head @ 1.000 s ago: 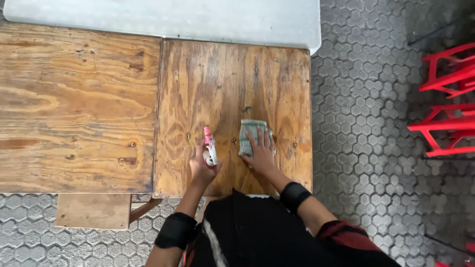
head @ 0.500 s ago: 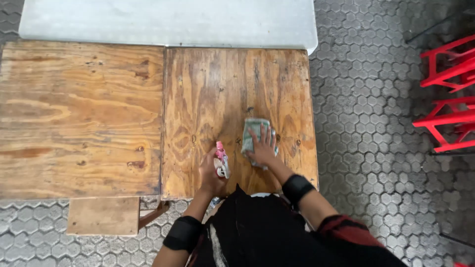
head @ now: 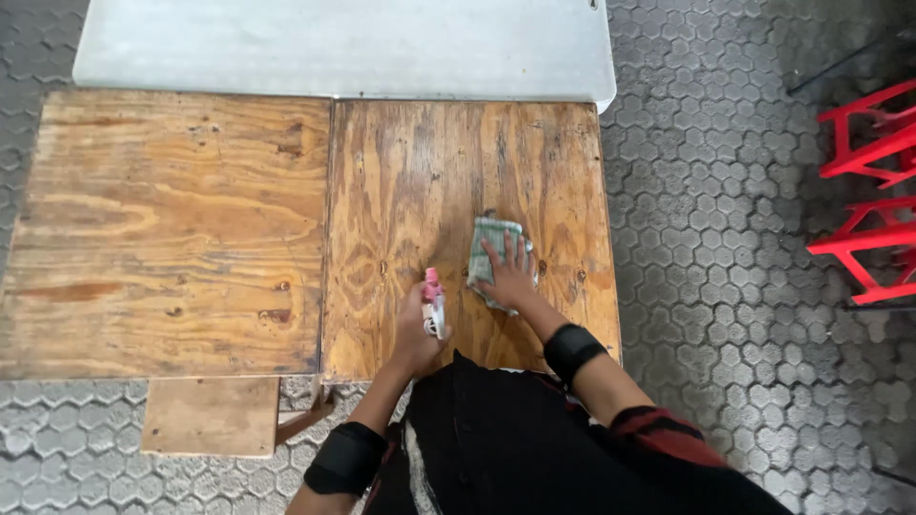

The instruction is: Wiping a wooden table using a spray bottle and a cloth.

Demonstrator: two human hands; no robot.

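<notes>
Left hand wraps a pink-topped spray bottle at 6 o'clock on the wooden bench. Right hand, fingers spread, presses a green checked cloth flat, just at the bottle's 2 o'clock.

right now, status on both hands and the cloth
Left hand gripping pink-topped spray bottle. Right hand flat on checked cloth, pressed to the darker wooden tabletop. Nothing else on that tabletop.
</notes>
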